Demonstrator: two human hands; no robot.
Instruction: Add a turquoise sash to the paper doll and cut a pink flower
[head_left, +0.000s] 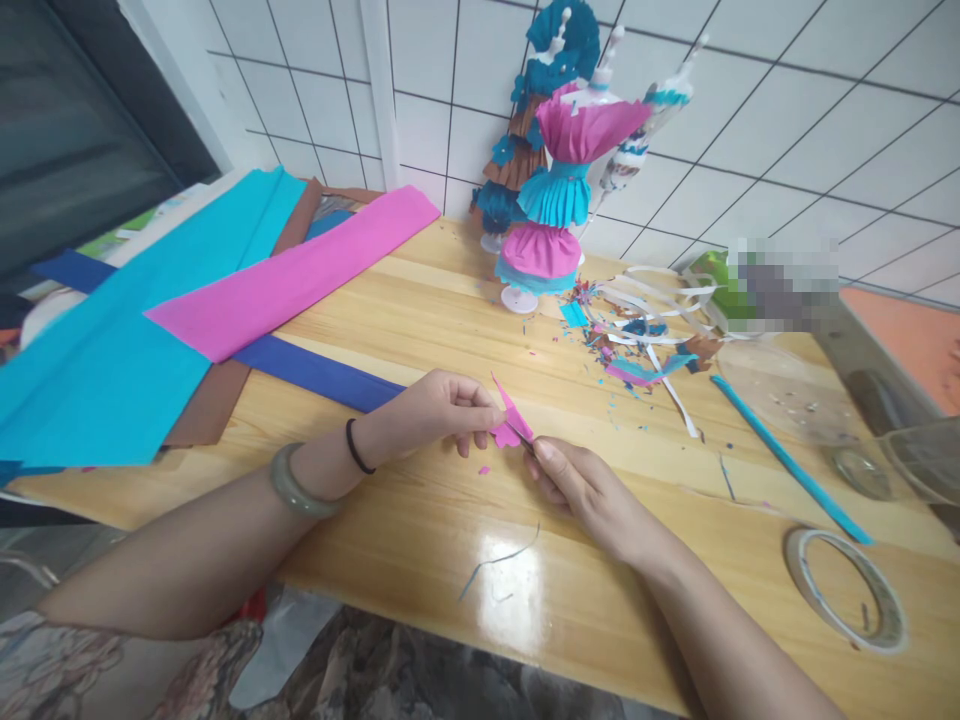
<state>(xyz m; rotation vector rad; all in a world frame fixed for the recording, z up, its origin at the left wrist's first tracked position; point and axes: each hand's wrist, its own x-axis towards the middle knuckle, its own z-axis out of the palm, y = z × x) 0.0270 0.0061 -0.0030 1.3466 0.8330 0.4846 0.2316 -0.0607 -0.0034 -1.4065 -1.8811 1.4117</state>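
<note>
Between my hands is a small piece of pink crepe paper [514, 420] with a scalloped lower edge and a thin point sticking up. My left hand [454, 410] pinches its left side between thumb and fingertips. My right hand [574, 485] is closed around a pair of scissors [523, 437]; their dark blades lie against the pink paper, and the handles are hidden in my fingers. A tiny pink scrap [484, 470] lies on the wooden table [405, 560] just below the paper.
Crepe paper sheets, turquoise [150, 310] and pink [315, 265], lie at left. Small dress forms in paper dresses [546, 200] stand at the back by the tiled wall. Paper scraps [637, 340], a turquoise strip [787, 455] and a tape roll [847, 590] are at right.
</note>
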